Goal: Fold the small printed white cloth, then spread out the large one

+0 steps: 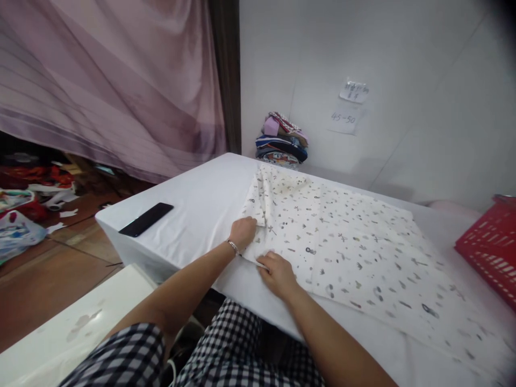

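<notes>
Bare white tablecloth (201, 201) lies open at nine o'clock of the patterned white fabric sheet (346, 242), save a flat black phone (146, 219) near the edge, while a stack of folded coloured clothes (282, 141) blocks twelve o'clock and a red plastic basket (489, 242) blocks three o'clock.

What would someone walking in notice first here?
Probably the patterned cloth spread over the white table, with the left hand and right hand pressing on its near-left corner. Next, the black phone at the table's left edge, the red basket at far right, and the stack of folded clothes against the wall.
</notes>
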`<state>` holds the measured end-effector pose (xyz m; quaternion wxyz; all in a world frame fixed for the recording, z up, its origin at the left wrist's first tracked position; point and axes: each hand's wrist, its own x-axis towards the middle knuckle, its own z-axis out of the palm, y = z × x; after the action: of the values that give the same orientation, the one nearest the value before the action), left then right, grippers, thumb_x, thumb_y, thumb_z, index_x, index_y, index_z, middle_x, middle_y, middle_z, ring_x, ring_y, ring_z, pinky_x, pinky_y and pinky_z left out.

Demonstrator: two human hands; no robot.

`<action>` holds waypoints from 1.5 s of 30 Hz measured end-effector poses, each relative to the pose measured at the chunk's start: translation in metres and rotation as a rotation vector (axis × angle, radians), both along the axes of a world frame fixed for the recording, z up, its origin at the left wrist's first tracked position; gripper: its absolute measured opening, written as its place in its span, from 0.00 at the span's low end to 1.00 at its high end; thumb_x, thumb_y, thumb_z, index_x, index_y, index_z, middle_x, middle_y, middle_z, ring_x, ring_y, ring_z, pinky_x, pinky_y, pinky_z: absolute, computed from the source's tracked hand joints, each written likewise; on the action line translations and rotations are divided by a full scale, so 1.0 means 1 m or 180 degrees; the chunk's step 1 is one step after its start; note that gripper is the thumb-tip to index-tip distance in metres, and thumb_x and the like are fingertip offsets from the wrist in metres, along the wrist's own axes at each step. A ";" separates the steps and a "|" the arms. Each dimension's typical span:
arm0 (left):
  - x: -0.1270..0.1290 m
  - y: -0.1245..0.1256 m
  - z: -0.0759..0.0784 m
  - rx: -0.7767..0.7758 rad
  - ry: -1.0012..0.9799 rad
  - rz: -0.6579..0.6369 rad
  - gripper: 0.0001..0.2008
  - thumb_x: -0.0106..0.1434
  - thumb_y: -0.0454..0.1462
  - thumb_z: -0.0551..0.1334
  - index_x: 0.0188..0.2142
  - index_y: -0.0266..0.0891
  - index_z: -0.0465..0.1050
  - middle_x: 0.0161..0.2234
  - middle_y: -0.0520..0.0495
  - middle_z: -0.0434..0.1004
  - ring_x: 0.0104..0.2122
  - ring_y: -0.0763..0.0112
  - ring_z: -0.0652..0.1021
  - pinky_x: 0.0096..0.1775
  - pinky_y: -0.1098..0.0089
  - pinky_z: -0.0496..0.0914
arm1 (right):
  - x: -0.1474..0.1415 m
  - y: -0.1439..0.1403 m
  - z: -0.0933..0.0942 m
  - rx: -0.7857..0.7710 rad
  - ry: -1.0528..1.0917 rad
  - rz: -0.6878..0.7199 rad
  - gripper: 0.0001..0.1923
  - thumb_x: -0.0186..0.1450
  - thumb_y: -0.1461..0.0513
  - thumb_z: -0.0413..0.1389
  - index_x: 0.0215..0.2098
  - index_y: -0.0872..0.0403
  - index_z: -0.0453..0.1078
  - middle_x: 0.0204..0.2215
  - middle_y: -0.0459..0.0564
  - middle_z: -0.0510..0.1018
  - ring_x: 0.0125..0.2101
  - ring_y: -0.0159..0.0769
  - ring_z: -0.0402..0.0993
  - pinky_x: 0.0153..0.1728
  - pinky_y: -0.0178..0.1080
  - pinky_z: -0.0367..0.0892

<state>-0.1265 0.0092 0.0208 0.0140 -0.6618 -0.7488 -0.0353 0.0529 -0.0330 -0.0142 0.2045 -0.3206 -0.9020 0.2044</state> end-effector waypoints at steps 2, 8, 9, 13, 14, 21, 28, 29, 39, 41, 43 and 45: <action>-0.006 -0.002 -0.001 -0.0001 0.0021 0.0091 0.15 0.64 0.31 0.47 0.41 0.36 0.72 0.40 0.40 0.74 0.38 0.60 0.77 0.36 0.65 0.66 | 0.000 0.000 -0.001 -0.0005 0.0007 0.0011 0.10 0.64 0.64 0.51 0.40 0.48 0.72 0.34 0.46 0.73 0.37 0.34 0.68 0.37 0.34 0.61; -0.005 -0.007 -0.001 -0.0029 -0.0045 -0.0022 0.16 0.68 0.40 0.46 0.43 0.40 0.71 0.41 0.42 0.72 0.40 0.61 0.76 0.38 0.65 0.66 | 0.000 0.001 -0.001 -0.0007 0.0010 -0.0003 0.10 0.64 0.64 0.51 0.40 0.48 0.73 0.34 0.46 0.73 0.38 0.33 0.68 0.37 0.33 0.61; -0.003 -0.006 -0.002 0.0023 -0.0073 -0.0044 0.16 0.69 0.42 0.46 0.44 0.40 0.70 0.41 0.42 0.72 0.40 0.62 0.76 0.38 0.65 0.66 | 0.000 0.001 -0.001 -0.0012 0.0005 -0.0002 0.10 0.64 0.64 0.51 0.41 0.49 0.73 0.34 0.46 0.73 0.38 0.33 0.68 0.37 0.33 0.61; 0.002 -0.003 -0.003 0.0176 -0.0074 -0.0287 0.14 0.68 0.41 0.48 0.46 0.43 0.69 0.42 0.45 0.71 0.41 0.65 0.75 0.37 0.68 0.65 | 0.000 0.001 0.000 -0.0034 -0.0035 0.0003 0.10 0.64 0.64 0.52 0.41 0.49 0.73 0.34 0.46 0.73 0.38 0.33 0.68 0.37 0.33 0.61; 0.003 -0.002 -0.004 0.0165 -0.0074 -0.0326 0.14 0.69 0.40 0.48 0.45 0.43 0.70 0.42 0.45 0.71 0.41 0.65 0.75 0.37 0.68 0.65 | 0.000 0.001 0.000 -0.0039 -0.0039 0.0006 0.10 0.64 0.64 0.52 0.41 0.49 0.73 0.34 0.46 0.73 0.38 0.33 0.68 0.37 0.33 0.61; 0.011 0.009 -0.010 0.0039 -0.0097 -0.0017 0.16 0.67 0.36 0.47 0.37 0.36 0.73 0.38 0.41 0.73 0.39 0.62 0.76 0.35 0.66 0.66 | 0.001 0.001 0.003 -0.0049 -0.0034 0.0018 0.10 0.65 0.64 0.51 0.41 0.49 0.73 0.34 0.46 0.73 0.39 0.34 0.68 0.37 0.33 0.60; 0.017 0.010 -0.012 -0.0081 -0.0144 -0.0051 0.17 0.67 0.35 0.47 0.38 0.34 0.74 0.41 0.38 0.72 0.41 0.62 0.76 0.39 0.65 0.68 | 0.001 0.000 0.004 -0.0041 -0.0055 0.0070 0.09 0.65 0.64 0.50 0.39 0.50 0.72 0.34 0.46 0.73 0.39 0.33 0.68 0.38 0.33 0.60; 0.017 0.009 -0.012 -0.0102 -0.0161 -0.0059 0.16 0.67 0.35 0.47 0.39 0.34 0.74 0.41 0.37 0.72 0.42 0.62 0.76 0.40 0.65 0.68 | 0.001 0.000 0.004 -0.0047 -0.0049 0.0075 0.09 0.65 0.64 0.50 0.39 0.50 0.72 0.34 0.46 0.73 0.39 0.33 0.68 0.38 0.33 0.60; -0.005 0.026 0.006 0.0186 -0.0820 0.0475 0.08 0.58 0.33 0.56 0.33 0.36 0.75 0.37 0.40 0.76 0.41 0.61 0.76 0.43 0.66 0.68 | 0.003 0.000 0.001 -0.0039 -0.0036 0.0018 0.10 0.64 0.64 0.51 0.40 0.49 0.73 0.35 0.46 0.73 0.39 0.34 0.69 0.38 0.34 0.62; -0.038 0.026 0.022 0.0459 -0.1085 0.0812 0.10 0.59 0.35 0.54 0.33 0.37 0.74 0.34 0.42 0.77 0.38 0.64 0.76 0.38 0.68 0.69 | 0.004 -0.002 0.001 0.0007 -0.0042 0.0035 0.10 0.64 0.65 0.51 0.40 0.49 0.72 0.35 0.46 0.73 0.39 0.34 0.69 0.39 0.34 0.62; -0.081 0.021 0.039 0.0799 -0.1360 0.1217 0.13 0.61 0.35 0.50 0.34 0.35 0.73 0.30 0.43 0.76 0.34 0.66 0.76 0.33 0.71 0.69 | 0.004 -0.003 0.001 0.0103 -0.0046 0.0007 0.10 0.64 0.65 0.51 0.40 0.50 0.72 0.35 0.47 0.73 0.39 0.35 0.68 0.39 0.35 0.63; -0.123 0.009 0.050 0.1077 -0.1634 0.1562 0.13 0.60 0.32 0.48 0.33 0.34 0.71 0.26 0.44 0.74 0.28 0.70 0.75 0.29 0.73 0.68 | 0.002 -0.004 0.002 0.0226 -0.0025 -0.0035 0.11 0.64 0.65 0.50 0.41 0.51 0.71 0.35 0.48 0.72 0.38 0.36 0.68 0.38 0.36 0.63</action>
<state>-0.2494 0.0183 0.0705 -0.0568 -0.4210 -0.8475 -0.3182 0.0551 -0.0373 -0.0126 0.2133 -0.3188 -0.9077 0.1699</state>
